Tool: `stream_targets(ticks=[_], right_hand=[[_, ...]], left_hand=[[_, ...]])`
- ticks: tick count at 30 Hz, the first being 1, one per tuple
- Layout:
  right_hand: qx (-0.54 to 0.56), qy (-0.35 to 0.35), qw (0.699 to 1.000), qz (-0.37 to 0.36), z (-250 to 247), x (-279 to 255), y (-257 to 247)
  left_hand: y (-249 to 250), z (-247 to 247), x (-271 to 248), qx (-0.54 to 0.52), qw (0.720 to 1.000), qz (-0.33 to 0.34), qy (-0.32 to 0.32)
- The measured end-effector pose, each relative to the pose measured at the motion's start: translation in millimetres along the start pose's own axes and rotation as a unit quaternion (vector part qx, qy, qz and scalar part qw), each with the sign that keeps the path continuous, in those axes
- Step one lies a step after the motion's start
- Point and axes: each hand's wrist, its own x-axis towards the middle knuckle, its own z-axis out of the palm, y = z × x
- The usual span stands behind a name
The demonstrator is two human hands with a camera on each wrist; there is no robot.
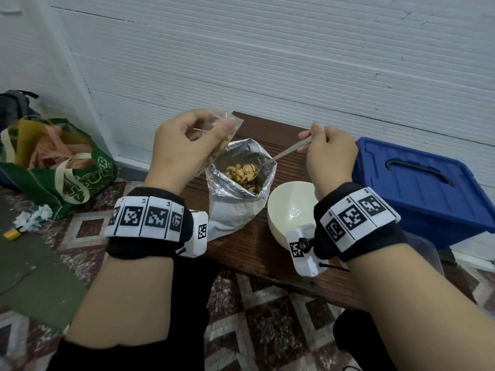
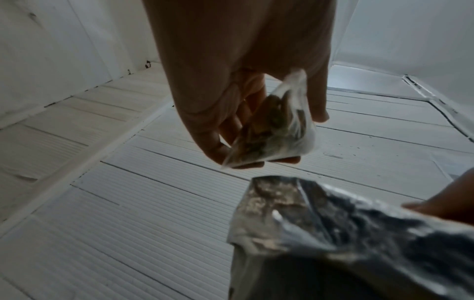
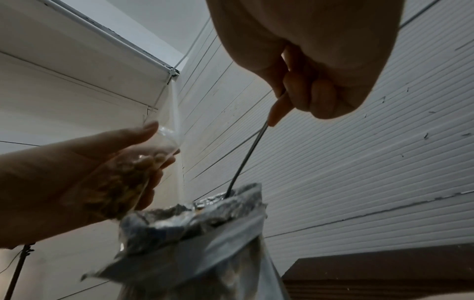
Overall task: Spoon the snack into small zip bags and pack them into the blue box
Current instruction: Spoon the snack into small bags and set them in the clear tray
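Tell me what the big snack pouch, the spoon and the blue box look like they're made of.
Snack pouch: foil-lined film, going by its crinkled, mirror-bright silver inside. Spoon: probably steel, thin, grey and glossy. Blue box: moulded plastic, smooth, even colour, with a handle recess formed into the lid.

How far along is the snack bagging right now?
Done: the small zip bag in the left hand is partly filled. In hand: the right hand dips the spoon into the foil pouch. Left: sealing, then packing; the blue box is shut.
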Motion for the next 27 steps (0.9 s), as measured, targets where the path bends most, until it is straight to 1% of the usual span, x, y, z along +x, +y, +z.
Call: stream_targets(ticks=[6, 11, 13, 16, 21, 27], right_hand=[[0.018, 0.036, 0.999, 0.024, -16, 15, -9], [0.024, 0.069, 0.997, 0.017, -29, 28, -22], [0.032, 0.073, 0.997, 0.012, -32, 30, -28], [0.038, 0.056, 0.998, 0.007, -31, 30, -33], [0.012, 0.023, 1.000, 0.000, -21, 28, -37], [-0.001, -0.024, 1.000, 0.000, -7, 27, -38]], left_hand=[[0, -6, 0, 0.053, 0.998, 0.005, -0.029], [1, -4, 1, 0.118, 0.991, 0.011, -0.061], [-1, -2, 2, 0.133, 0.989, 0.011, -0.069], [-3, 2, 4, 0.152, 0.985, 0.015, -0.079], [-4, 9, 6, 0.189, 0.977, 0.024, -0.096], [-5, 13, 8, 0.189, 0.975, 0.017, -0.114]])
